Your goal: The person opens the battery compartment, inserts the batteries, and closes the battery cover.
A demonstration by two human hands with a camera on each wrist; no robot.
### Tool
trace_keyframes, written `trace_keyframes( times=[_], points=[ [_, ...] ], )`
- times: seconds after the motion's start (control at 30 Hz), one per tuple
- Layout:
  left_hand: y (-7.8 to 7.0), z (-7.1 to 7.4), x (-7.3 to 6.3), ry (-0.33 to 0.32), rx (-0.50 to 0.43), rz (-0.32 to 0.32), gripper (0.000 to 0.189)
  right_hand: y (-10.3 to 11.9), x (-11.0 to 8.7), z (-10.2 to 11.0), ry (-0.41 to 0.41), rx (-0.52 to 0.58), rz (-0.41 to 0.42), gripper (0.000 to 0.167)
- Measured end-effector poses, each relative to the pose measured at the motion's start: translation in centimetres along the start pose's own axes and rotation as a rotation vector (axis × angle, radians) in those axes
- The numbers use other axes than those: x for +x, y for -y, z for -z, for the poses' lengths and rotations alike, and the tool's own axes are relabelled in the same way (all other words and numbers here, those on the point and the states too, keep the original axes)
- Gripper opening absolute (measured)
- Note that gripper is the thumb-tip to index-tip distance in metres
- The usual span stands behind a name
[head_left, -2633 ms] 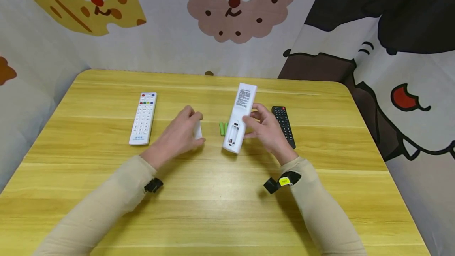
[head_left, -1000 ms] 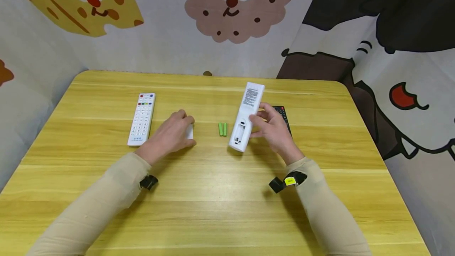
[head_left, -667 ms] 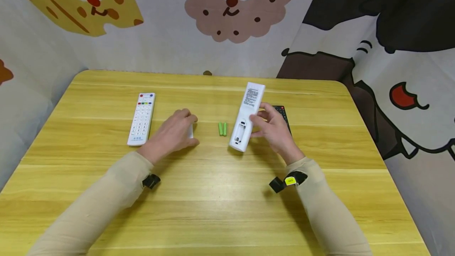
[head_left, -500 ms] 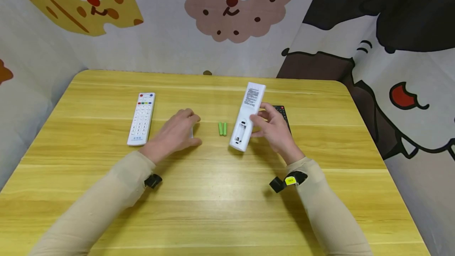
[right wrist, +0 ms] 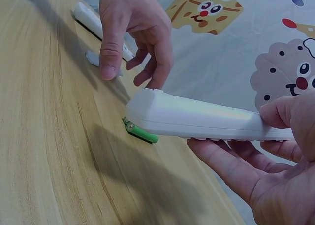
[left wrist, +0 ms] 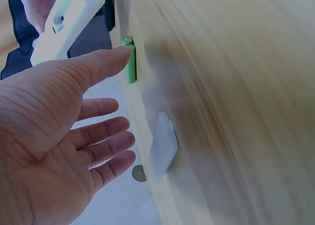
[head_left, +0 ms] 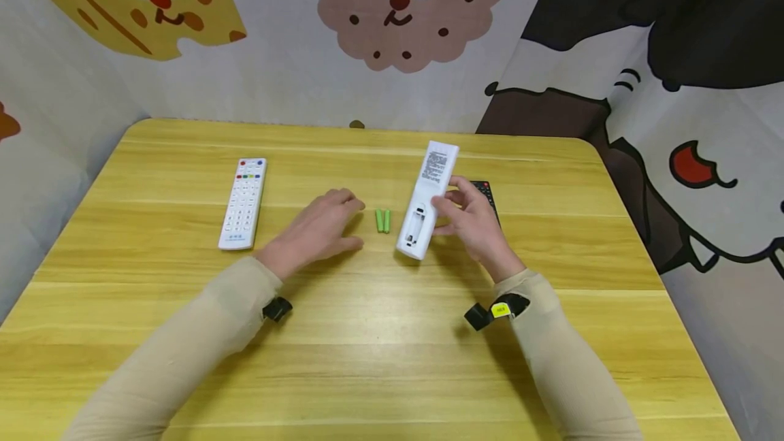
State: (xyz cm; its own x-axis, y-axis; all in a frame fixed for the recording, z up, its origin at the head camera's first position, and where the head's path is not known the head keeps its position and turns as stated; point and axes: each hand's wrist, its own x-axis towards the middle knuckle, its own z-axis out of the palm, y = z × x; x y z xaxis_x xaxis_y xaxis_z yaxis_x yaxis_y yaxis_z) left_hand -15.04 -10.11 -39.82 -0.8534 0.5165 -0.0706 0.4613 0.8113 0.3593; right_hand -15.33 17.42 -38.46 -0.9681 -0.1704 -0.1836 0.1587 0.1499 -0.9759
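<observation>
My right hand [head_left: 471,220] holds a white remote control [head_left: 427,199] back side up, thumb on its back. Its battery compartment [head_left: 416,226] is uncovered and shows no batteries. Two green batteries [head_left: 382,221] lie side by side on the table, left of the held remote. Just left of them is my left hand [head_left: 318,230], fingers spread and holding nothing. Beneath that hand a white battery cover [left wrist: 164,146] rests on the table; the head view hides it, but the left wrist view shows it apart from the fingers.
Another white remote [head_left: 243,204] lies buttons up at the left of the wooden table [head_left: 380,359]. Behind my right hand lies a black remote [head_left: 485,192], partly hidden. A cartoon-printed cloth [head_left: 275,73] hangs along the table's back edge.
My left hand has let go of the white battery cover and moved right, towards the green batteries. The right hand with the remote first shifted slightly right, then stayed almost still.
</observation>
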Motion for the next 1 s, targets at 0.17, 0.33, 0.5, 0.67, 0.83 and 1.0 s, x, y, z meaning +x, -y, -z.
trace_keyframes(
  times=[0.17,0.33,0.5,0.67,0.83,1.0],
  points=[
    [-0.6,-0.1,0.5,0.005,0.030,-0.029,0.064,-0.1,0.0,0.0,-0.004,-0.007,0.001,0.043],
    [-1.1,-0.3,0.9,0.010,0.037,-0.044,0.063,-0.2,0.1,0.1,-0.010,-0.004,-0.012,0.043],
    [-1.6,-0.5,1.3,0.014,0.036,-0.071,0.061,-0.2,0.0,0.0,-0.012,-0.004,-0.016,0.042],
    [-2.0,-0.8,1.7,0.009,0.051,-0.100,0.050,-0.2,-0.1,0.0,-0.014,0.000,-0.023,0.043],
    [-2.1,-0.9,1.9,-0.009,0.061,-0.129,0.035,-0.1,-0.2,0.0,-0.017,0.004,-0.033,0.043],
    [-2.1,-1.1,2.1,-0.011,0.071,-0.137,0.029,-0.2,-0.1,0.1,-0.017,-0.006,-0.031,0.043]
  ],
)
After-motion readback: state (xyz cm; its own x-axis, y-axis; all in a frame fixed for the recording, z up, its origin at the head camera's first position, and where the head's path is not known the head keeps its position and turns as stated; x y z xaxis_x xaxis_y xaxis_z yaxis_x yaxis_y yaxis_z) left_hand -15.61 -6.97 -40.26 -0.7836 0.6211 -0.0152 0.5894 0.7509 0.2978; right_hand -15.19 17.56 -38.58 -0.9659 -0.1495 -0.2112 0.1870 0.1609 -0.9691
